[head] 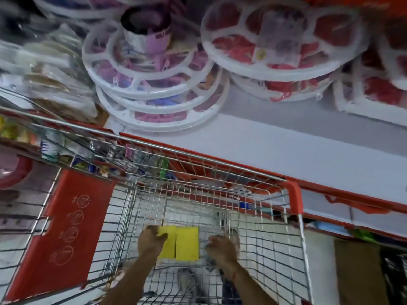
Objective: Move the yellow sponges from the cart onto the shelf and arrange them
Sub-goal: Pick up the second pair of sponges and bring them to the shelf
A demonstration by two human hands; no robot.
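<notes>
Two yellow sponges (181,242) lie side by side on the wire floor of the shopping cart (259,216). My left hand (150,241) reaches down into the cart and rests on the left sponge, its fingers curled over that sponge's left edge. My right hand (222,247) is low in the cart just to the right of the sponges, fingers bent, with nothing visible in it. The white shelf (275,146) runs beyond the cart's far rim, with bare surface at its front.
Stacks of round white plastic racks holding pink (149,69) and red (284,38) goods fill the back of the shelf. Bagged goods (50,69) pile at the left. The cart's red child-seat flap (66,227) stands on the left. A lower shelf edge (352,208) runs on the right.
</notes>
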